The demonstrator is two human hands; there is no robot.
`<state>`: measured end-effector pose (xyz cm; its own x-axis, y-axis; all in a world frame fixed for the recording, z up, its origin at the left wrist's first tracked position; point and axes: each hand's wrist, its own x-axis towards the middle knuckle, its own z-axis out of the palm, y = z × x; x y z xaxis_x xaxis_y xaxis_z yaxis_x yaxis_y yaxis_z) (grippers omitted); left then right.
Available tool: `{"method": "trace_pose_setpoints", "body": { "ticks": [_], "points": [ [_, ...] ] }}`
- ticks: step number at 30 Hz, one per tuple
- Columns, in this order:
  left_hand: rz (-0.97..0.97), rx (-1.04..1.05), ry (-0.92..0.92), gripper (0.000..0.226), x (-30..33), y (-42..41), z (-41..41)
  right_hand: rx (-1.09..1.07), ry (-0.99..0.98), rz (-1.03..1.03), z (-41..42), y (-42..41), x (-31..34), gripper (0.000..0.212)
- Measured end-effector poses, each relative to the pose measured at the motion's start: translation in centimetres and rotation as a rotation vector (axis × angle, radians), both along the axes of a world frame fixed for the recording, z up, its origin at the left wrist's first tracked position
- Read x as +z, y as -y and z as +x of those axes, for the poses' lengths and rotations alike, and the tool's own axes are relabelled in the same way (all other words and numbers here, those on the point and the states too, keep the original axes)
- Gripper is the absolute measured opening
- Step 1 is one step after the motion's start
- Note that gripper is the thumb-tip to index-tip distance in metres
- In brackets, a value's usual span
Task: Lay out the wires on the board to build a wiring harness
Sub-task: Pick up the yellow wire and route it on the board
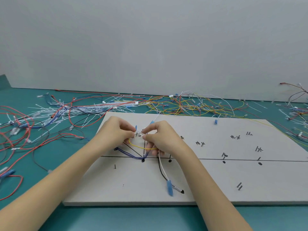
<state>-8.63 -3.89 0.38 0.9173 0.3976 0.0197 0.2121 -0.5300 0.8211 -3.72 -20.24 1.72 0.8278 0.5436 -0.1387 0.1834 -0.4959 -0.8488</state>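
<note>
A white harness board (208, 177) with drawn black lines, dots and pegs lies on the teal table. Over its upper left part my left hand (115, 130) and my right hand (160, 135) meet, each pinching a thin white wire (138, 131) between thumb and fingertips. A yellow wire (141, 147) loops below the hands. Blue wires (128, 154) run to a black dot (143, 160). A white and a black wire (160, 165) hang from my right hand down to a blue connector (169, 187).
Loose red, black and blue wires (25, 130) cover the table at left. White cable ties (70, 110) lie behind the board. A yellow wire tangle (191, 105) sits at the back, more wires (296, 112) at far right. A blue terminal (215, 121) rests on the board.
</note>
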Motion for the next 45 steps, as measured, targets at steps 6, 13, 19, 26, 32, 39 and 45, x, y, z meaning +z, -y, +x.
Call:
{"method": "trace_pose_setpoints", "body": {
  "ticks": [6, 13, 19, 26, 32, 39, 45],
  "points": [
    [0.277, -0.009, 0.047, 0.014, -0.6, 0.8, -0.1, -0.050, 0.141, -0.089, -0.1, -0.5, -1.1, 0.027],
    [0.559, 0.003, 0.039, 0.020, -0.6, 1.9, -0.7, -0.057, 0.300, -0.200, -0.5, -1.0, -1.2, 0.039],
    [0.407, -0.106, -0.077, 0.017, -0.1, 0.8, -0.1, 0.003, 0.403, -0.346, -0.8, -1.1, -1.3, 0.035],
    [0.365, -0.229, -0.173, 0.023, 0.2, -0.5, 0.0, 0.101, 0.400, -0.385, -1.2, -0.6, -0.6, 0.027],
    [0.377, -0.320, -0.197, 0.035, 0.3, -1.7, -0.2, 0.183, 0.316, -0.346, -1.5, 0.0, 0.1, 0.030],
    [0.382, -0.332, -0.134, 0.031, 0.1, -1.8, -0.1, 0.286, 0.265, -0.288, -1.4, 0.4, 0.6, 0.020],
    [0.358, -0.369, -0.189, 0.025, 0.9, -1.4, -0.6, 0.263, 0.174, -0.232, -1.5, 1.1, 1.5, 0.025]
  ]
}}
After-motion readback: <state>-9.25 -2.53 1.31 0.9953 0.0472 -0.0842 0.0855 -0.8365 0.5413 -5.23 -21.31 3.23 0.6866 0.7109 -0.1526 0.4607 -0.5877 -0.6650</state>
